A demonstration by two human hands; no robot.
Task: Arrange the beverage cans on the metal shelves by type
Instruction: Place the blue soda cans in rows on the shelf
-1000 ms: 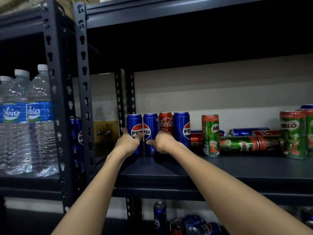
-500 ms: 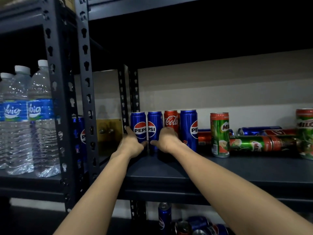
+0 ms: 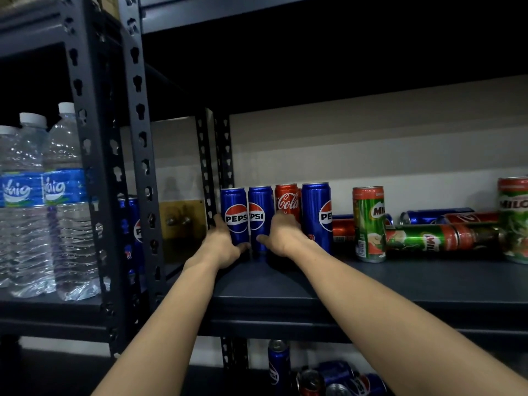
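Both hands are at the left end of the metal shelf [image 3: 400,284], low on two upright Pepsi cans that stand side by side and touch. The left hand [image 3: 221,244] grips the first Pepsi can [image 3: 233,212] near its base, with the fingers behind the can and the thumb across the front. The right hand [image 3: 283,238] holds the second Pepsi can [image 3: 260,212] in the same way, its thumb pointing left across the lower front.

Compared with one second ago, the hands sit lower on the cans, so more of each logo is visible. The two cans now stand closer to the black rear post [image 3: 210,172] at the left. The view has also shifted, so the row appears further to the right than before.

Just right of the held pair, a Coca-Cola can [image 3: 287,201] stands slightly behind, and a third Pepsi can [image 3: 317,212] stands beside it. Further right, an upright Milo can [image 3: 368,224] stands apart from them, with a lying Milo can [image 3: 428,238] touching its right side. Blue and red cans lie behind these, against the wall. Another upright Milo can [image 3: 514,221] is at the right edge.

On the neighbouring shelf at the left stand water bottles [image 3: 65,210]. More cans [image 3: 323,378] are on the lower level, one upright and others lying.
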